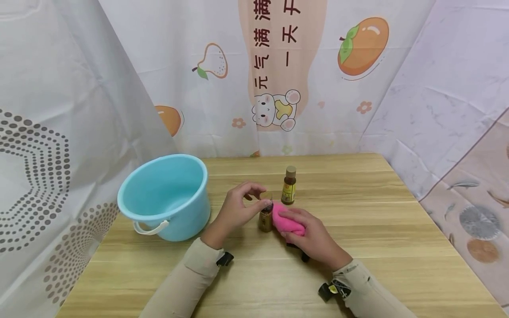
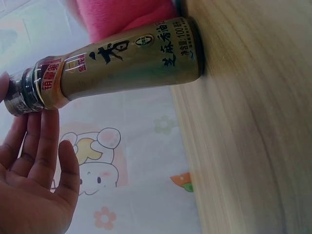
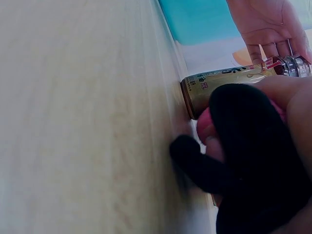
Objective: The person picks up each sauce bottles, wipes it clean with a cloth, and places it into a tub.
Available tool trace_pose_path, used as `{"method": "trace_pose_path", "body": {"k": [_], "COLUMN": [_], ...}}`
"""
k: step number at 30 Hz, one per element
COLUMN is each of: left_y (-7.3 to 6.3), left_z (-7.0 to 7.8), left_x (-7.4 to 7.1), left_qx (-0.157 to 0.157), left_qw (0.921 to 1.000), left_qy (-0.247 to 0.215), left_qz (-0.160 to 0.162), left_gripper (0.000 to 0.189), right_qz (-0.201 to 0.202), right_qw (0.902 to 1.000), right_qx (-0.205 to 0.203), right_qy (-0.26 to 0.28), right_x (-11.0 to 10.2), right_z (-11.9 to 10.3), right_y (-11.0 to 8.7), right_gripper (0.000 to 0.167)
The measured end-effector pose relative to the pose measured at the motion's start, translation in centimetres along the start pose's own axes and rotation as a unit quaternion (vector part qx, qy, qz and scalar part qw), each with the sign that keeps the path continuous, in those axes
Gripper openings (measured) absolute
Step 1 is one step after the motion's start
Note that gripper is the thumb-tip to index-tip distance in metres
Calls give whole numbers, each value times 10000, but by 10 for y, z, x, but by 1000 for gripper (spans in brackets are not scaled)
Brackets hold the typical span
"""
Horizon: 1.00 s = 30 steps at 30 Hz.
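A small sesame oil bottle with a gold label stands upright on the table. My left hand pinches it at the cap, thumb on one side and fingertips on the other; its little finger stands away from the glass in the left wrist view. My right hand grips a bunched pink cloth right against the side of this bottle. In the right wrist view a black strap part hides much of the cloth.
A second small brown bottle with a yellow label and tan cap stands just behind the cloth. At the left is a light blue bucket with a white handle. The wooden table ends at a printed curtain.
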<state>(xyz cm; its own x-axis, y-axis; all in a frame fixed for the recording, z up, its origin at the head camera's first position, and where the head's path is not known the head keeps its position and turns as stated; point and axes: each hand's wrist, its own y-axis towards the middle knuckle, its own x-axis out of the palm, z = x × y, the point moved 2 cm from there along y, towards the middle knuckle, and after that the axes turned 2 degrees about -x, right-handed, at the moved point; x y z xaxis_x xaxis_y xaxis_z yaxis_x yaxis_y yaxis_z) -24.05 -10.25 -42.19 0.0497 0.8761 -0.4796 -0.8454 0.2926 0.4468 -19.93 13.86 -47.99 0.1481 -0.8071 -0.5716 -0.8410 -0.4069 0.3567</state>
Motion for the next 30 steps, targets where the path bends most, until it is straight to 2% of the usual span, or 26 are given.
{"method": "trace_pose_path", "body": {"k": [10,20,30], "left_y": [-1,-3,-1], "left_z": [0,1,3], "left_x": [1,5,7], "left_qx": [-54,-285,-405], "left_qw": [10000,9996,9987], "left_qy": [-33,24,194], "left_qz": [-48,74,232], "left_gripper": [29,35,37], "right_qz": [23,513,831], "right_qw": [10000,9971,9937], "right_qx": [-55,-533,-698], "right_qy": [-79,159,280], "right_x": [1,0,-3], "right_z": [0,-5,-10], "right_y": [-1,-1,-1], "right_gripper": [54,53,52]}}
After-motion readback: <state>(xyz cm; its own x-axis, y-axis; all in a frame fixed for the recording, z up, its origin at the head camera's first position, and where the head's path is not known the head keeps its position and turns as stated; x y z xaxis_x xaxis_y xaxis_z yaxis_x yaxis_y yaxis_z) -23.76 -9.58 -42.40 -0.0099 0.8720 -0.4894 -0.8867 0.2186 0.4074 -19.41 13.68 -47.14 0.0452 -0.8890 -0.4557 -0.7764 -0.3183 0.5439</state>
